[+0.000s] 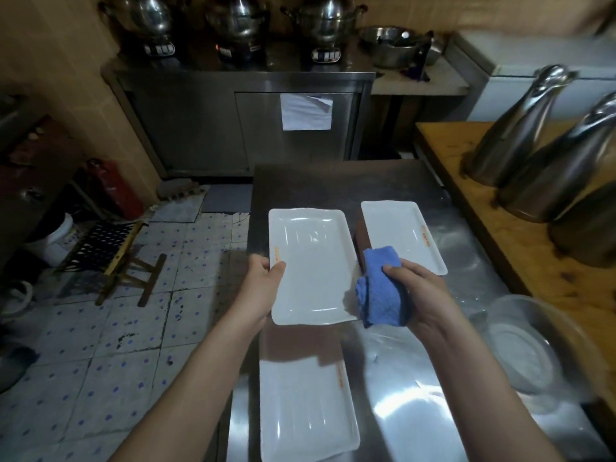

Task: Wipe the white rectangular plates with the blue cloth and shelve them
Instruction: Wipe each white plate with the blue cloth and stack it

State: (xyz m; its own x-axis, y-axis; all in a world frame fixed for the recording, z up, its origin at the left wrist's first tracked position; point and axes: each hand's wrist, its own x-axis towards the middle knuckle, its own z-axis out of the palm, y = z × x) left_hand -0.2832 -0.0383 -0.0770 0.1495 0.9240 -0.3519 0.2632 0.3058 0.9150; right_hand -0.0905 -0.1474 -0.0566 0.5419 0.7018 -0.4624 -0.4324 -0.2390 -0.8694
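While only the head view is on hand, here's the readout. Left hand (263,288) pinches the left long rim of a white rectangular glazed plate (313,265): thumb on top, fingers underneath and hidden. Judging by the shadow below it, the plate is lifted off the brushed stainless steel table (433,411), and part of it hangs past the table's left edge. Right hand (423,295) is wrapped round a folded blue terry cloth (380,291), thumb across the top, at the plate's near right corner; touching or just beside, can't tell. Second white rectangular plate (400,235) lies flat further back on the right. Third white rectangular plate (306,411) lies flat close to the body. No shelf I can identify.

Risks, my read: it's a one-sided pinch on a glossy rim, so wiping pressure from the right could lever the plate out of the grip. It would land on the pale spotted tile floor (133,328) or on the third plate. Clear round glass bowl (523,345) sits near the right forearm; a wide swing could clip it.

Surface: steel top is glare-streaked, possibly damp.

Room: yellow wooden counter (466,181) on the right with tall steel jugs (520,128). Steel cabinet (233,128) behind, carrying lidded steel pots (320,18). Wooden folding stool (123,258) and red cylinder (113,188) on the left.
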